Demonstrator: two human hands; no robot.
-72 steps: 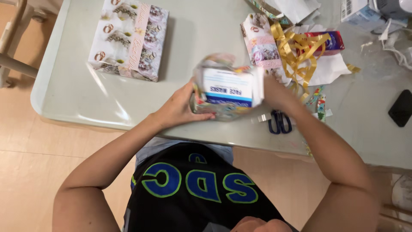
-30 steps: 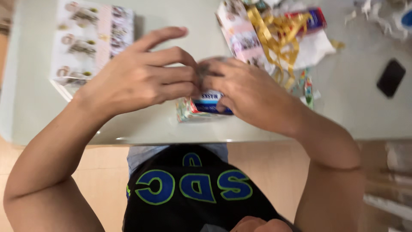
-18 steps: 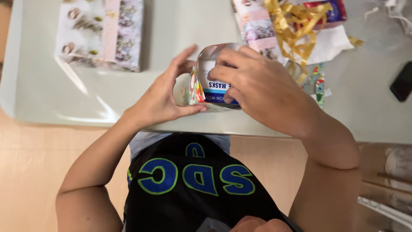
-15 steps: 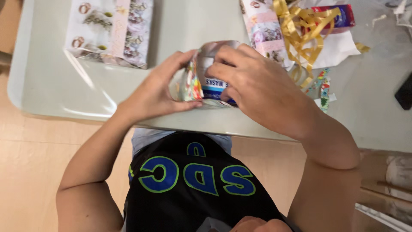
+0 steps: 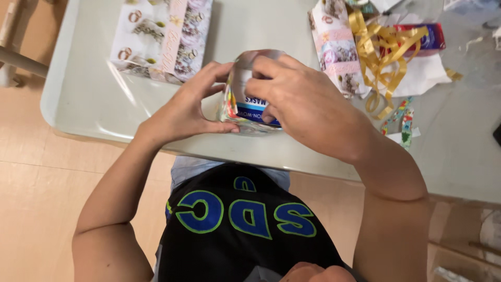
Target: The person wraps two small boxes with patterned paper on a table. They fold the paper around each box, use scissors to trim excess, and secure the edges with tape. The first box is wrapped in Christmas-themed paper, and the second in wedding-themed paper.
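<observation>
In the head view, a small white-and-blue carton (image 5: 254, 107) sits near the middle of the frame, close to the near edge of the pale glossy table (image 5: 94, 104), partly sheathed in colourful patterned wrapping paper (image 5: 230, 102) that curls up around its left end and arches over its top. The left hand (image 5: 188, 107) cups that left end, thumb under the lower edge and fingers curved over the paper fold, pressing it to the carton. The right hand (image 5: 302, 102) lies over the top and right side, fingers bent and pinching the paper down against the box face. The carton looks light and stiff-walled but easily dented, so it would best be held by its ends or edges; the paper seems thin, slick and quick to crease or tear, and likely to spring open unless pinned at the folds. In the upper left lies a flat rectangular parcel (image 5: 162, 39) wrapped in pale floral paper under clear film. In the upper right are a second narrow wrapped package (image 5: 336, 49), a loose tangle of shiny gold ribbon (image 5: 383, 49), a red-and-blue box (image 5: 430, 39) on white paper, and small colourful paper scraps (image 5: 404, 115).
</observation>
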